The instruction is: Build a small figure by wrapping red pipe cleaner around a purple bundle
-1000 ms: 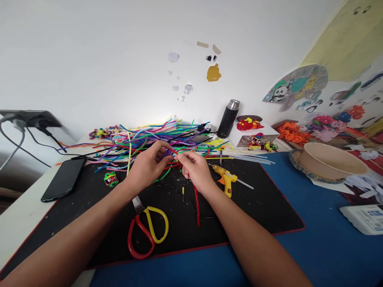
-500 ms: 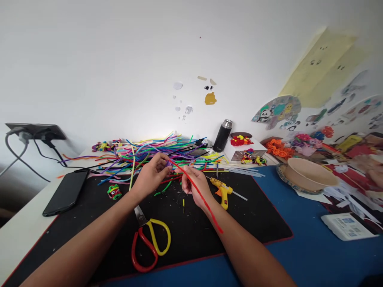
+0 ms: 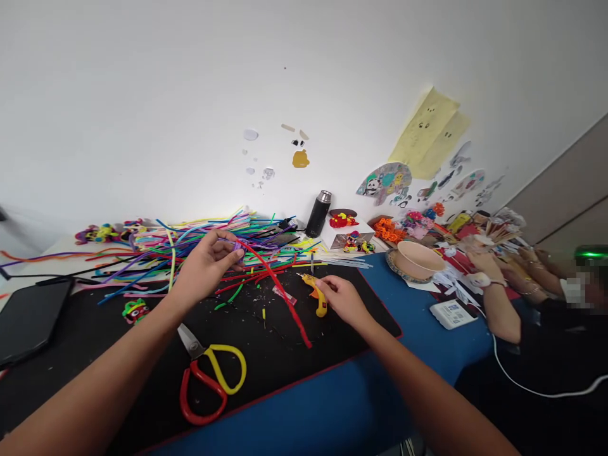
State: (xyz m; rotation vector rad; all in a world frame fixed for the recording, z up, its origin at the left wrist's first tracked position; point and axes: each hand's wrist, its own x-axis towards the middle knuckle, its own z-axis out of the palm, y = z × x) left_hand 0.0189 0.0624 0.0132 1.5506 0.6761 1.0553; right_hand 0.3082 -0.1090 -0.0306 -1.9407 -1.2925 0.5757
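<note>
Between the bent fingers of my left hand [image 3: 206, 261] is a small purple piece [image 3: 240, 252], partly hidden by them. From it a red pipe cleaner [image 3: 280, 288] slants down toward me over the black mat [image 3: 280, 373]. My right hand [image 3: 342, 299] has its thumb and fingers closed on the rear of a yellow glue gun [image 3: 321, 306], whose nozzle points up and left. Scissors [image 3: 202, 351] with one red and one yellow handle lie nearer to me. Left of them sits a small green and red figure [image 3: 135, 311].
A heap of coloured pipe cleaners [image 3: 209, 237] lies along the wall. Behind the mat stand a black flask [image 3: 318, 214] and a white box [image 3: 332, 239] bearing small figures. Rightward are a beige bowl [image 3: 420, 258], a phone-sized white packet [image 3: 452, 314] and a co-worker's arms [image 3: 503, 310].
My right hand has left the red pipe cleaner and moved right onto the glue gun. My left hand keeps the purple piece. The view has turned right, showing a co-worker.
</note>
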